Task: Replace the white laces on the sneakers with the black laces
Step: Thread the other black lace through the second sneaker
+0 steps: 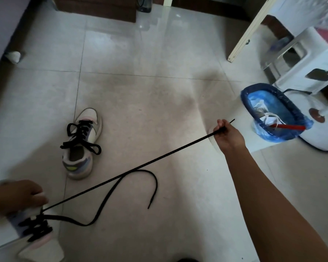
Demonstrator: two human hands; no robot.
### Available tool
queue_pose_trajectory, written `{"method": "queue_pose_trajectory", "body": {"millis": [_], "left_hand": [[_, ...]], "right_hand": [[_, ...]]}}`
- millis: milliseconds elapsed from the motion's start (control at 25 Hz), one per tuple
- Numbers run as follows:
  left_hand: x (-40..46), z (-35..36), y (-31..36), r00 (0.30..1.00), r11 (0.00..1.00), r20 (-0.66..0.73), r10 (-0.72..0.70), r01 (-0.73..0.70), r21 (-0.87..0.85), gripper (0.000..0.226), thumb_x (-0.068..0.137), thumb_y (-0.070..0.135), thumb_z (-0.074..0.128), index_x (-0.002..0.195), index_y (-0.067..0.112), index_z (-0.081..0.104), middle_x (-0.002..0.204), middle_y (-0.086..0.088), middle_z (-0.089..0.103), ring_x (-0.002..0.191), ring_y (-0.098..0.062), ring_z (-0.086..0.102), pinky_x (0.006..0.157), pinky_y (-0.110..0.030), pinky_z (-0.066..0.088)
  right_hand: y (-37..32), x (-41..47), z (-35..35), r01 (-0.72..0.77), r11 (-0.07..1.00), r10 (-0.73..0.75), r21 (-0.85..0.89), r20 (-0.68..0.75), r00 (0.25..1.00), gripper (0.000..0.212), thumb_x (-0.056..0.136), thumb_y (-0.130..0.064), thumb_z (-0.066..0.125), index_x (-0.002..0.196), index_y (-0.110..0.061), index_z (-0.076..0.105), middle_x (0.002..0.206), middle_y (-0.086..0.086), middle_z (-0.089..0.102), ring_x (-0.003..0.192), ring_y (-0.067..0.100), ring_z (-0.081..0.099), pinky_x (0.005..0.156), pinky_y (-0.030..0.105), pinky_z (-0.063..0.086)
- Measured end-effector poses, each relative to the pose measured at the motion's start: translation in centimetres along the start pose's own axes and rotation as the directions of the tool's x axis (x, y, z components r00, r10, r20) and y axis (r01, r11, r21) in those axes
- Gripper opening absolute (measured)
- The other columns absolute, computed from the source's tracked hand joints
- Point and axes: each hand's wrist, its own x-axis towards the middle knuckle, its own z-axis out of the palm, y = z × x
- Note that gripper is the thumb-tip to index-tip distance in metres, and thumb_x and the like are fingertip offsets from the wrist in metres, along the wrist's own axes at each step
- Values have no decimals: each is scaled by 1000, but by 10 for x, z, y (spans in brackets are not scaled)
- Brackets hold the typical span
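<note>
Right hand [228, 136]: pinches taut black lace [133, 168].
Left hand [17, 195]: holds sneaker [36, 241] steady.
Advice: pull evenly.

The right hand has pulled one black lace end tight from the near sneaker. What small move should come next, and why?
Probably bring the right hand back and feed its lace end through the next eyelet of the near sneaker, which the left hand steadies; the other end lies slack on the floor.

Dim indoor light, soft shadows.
Glare on floor [140, 25] at top; left hand [17, 195] motion-blurred; wide-angle bending at edges.
</note>
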Motion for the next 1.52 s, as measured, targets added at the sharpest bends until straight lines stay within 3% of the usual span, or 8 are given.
{"method": "queue_pose_trajectory", "body": {"millis": [120, 320, 400, 520, 760, 1040, 1400, 1520], "left_hand": [[-2, 0, -8, 994, 994, 22, -105, 105, -43, 48, 73, 16, 80, 38, 13, 46, 40, 3, 36, 46, -17, 45, 51, -28, 34], [-40, -53, 57, 989, 992, 126, 81, -92, 81, 41, 81, 58, 58, 57, 25, 52, 52, 8, 50, 50, 4, 48, 56, -14, 38], [-59, -85, 101, 963, 971, 146, 225, -209, -113, 32, 86, 53, 57, 58, 36, 56, 51, 17, 52, 49, 6, 48, 53, -11, 38], [-79, -122, 151, 938, 824, 63, 342, -267, -499, 35, 86, 45, 62, 60, 23, 58, 55, 13, 50, 51, 0, 46, 50, -13, 37], [-104, -163, 189, 891, 582, -84, 446, -360, -729, 66, 79, 57, 63, 87, -9, 56, 77, -12, 57, 70, -20, 52, 69, -35, 42], [-119, -179, 205, 879, 597, -114, 463, -405, -693, 63, 74, 60, 56, 82, -2, 62, 69, -16, 61, 58, -18, 56, 53, -24, 46], [-124, -177, 212, 913, 703, -105, 393, -372, -606, 52, 87, 50, 54, 79, -2, 62, 68, -23, 56, 58, -19, 50, 60, -32, 41], [-125, -173, 218, 921, 764, -144, 361, -381, -521, 50, 89, 49, 52, 59, 10, 51, 54, -3, 41, 51, -13, 38, 52, -26, 32]], "right_hand": [[-1, -4, 0, 3, 998, -2, -58, 12, 1000, 17, 99, -1, 35, 90, -4, 49, 74, 8, 50, 55, 10, 43, 50, 17, 43], [22, -31, 24, 58, 879, 54, -473, 220, 974, 9, 92, -8, 54, 93, -5, 63, 70, 3, 56, 55, 7, 48, 52, 17, 43], [45, -56, 42, 103, 744, 158, -661, 323, 933, 14, 91, -14, 58, 93, -6, 70, 68, 0, 59, 60, 9, 49, 56, 18, 45], [71, -108, 65, 179, 625, 316, -760, 455, 832, 17, 89, -16, 58, 89, -12, 75, 69, -2, 61, 64, 9, 52, 60, 17, 47], [81, -187, 100, 419, 495, 410, -761, 630, 659, 23, 72, -2, 74, 86, -20, 74, 78, 0, 74, 75, 9, 71, 70, 11, 51], [74, -210, 126, 835, 4, 375, -551, 774, 509, 14, 76, -14, 75, 74, -27, 71, 80, -11, 64, 79, 1, 58, 69, 10, 42], [78, -214, 128, 844, -44, 461, -535, 739, 492, 18, 79, -16, 72, 71, -31, 67, 80, -13, 62, 78, 3, 57, 71, 18, 45], [84, -214, 125, 854, -183, 458, -488, 726, 513, 10, 84, -18, 67, 79, -26, 70, 85, -10, 62, 80, 7, 58, 75, 26, 46]]}}
